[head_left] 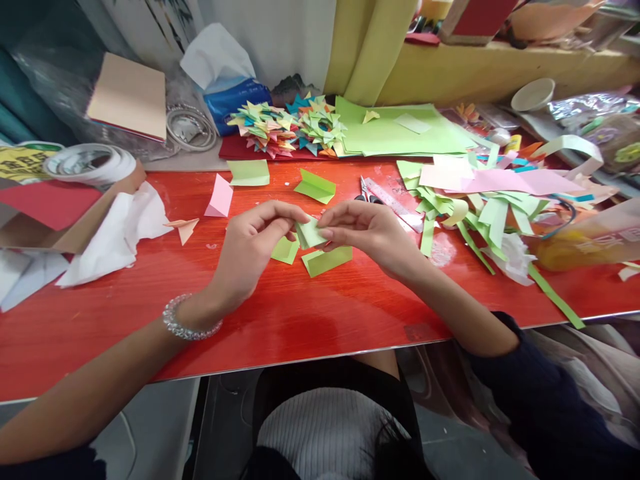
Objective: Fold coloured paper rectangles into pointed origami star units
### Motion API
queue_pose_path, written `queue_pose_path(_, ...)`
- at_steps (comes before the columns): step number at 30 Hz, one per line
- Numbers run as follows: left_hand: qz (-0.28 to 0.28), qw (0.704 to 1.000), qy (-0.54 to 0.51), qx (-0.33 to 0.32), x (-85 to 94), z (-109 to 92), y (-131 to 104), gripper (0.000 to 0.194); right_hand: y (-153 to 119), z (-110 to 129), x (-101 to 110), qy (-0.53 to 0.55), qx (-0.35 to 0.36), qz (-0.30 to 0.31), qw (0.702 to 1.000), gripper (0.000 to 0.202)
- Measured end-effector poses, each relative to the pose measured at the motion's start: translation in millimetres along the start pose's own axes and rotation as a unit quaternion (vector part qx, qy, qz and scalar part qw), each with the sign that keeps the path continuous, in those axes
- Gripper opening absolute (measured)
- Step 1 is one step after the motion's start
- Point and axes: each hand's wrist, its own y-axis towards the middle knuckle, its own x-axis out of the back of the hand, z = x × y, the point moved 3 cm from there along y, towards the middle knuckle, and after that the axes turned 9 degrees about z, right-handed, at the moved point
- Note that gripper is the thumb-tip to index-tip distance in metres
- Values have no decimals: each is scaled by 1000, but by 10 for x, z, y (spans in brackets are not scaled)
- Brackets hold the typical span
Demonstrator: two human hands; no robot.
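A small folded piece of pale green paper [311, 233] is held between both hands above the red table [300, 313]. My left hand [255, 250] pinches its left side with thumb and forefinger. On the right side, my right hand [373, 233] grips it with closed fingertips. Just below lie two green paper pieces, one at the left [286, 250] and one at the right [327, 261]. Farther back are a creased green piece [315, 186], a flat green piece [249, 173] and a folded pink piece [219, 195].
Scissors [367, 191] and a ruler [393, 203] lie behind my right hand. Green paper strips [480, 220] are heaped at the right. Folded paper rings [267, 127] and green sheets [400, 133] stand at the back. White tissue [120, 233] lies left.
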Motion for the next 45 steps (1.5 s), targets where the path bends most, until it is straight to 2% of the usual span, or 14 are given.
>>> queue_pose_path(3, 50, 998, 39, -18, -53, -62, -31, 23, 19, -75, -53, 44, -68, 49, 996, 38)
queue_pose_path(5, 80, 994, 62, -28, -86, -78, -43, 25, 17, -119, -105, 42, -114, 95, 988, 34)
queue_pose_path(7, 89, 993, 77, -32, -104, -55, -44, 29, 16, -146, -137, 40, -120, 110, 986, 26)
queue_pose_path(10, 57, 995, 83, -17, -90, 28, -35, 37, 23, -170, -129, 62, -75, 63, 993, 25)
queue_pose_path(13, 31, 995, 91, -14, -52, 61, -30, 20, 21, -186, -108, 52, -47, 25, 997, 34)
queue_pose_path(15, 26, 988, 143, -47, -26, 19, -30, 12, 13, -174, -101, 23, -42, 17, 999, 37)
queue_pose_path(18, 29, 965, 237, -108, -7, -47, -30, 17, -2, -103, -74, -14, -5, -16, 1000, 34)
queue_pose_path(21, 43, 963, 233, -130, -17, -19, -30, 21, -10, -30, -42, -46, 48, -57, 996, 23)
queue_pose_path(24, 49, 979, 169, -104, -34, 64, -32, 28, -7, -19, -30, -61, 70, -72, 993, 21)
queue_pose_path(29, 32, 988, 127, -86, -31, 73, -37, 21, 5, -96, -85, -1, 8, 2, 1000, 30)
queue_pose_path(33, 62, 989, 124, -53, -16, 13, -10, 15, -1, -78, -66, -10, 25, -13, 1000, 27)
queue_pose_path(36, 91, 987, 131, -21, -8, 0, 5, 18, 6, -70, -35, -20, 32, -23, 999, 27)
queue_pose_path(42, 62, 988, 139, -14, 20, 17, 13, 20, 7, -79, -9, -63, 17, -2, 998, 28)
queue_pose_path(45, 83, 987, 134, -14, 8, 25, 28, 19, 7, -74, -5, -93, 33, -4, 995, 27)
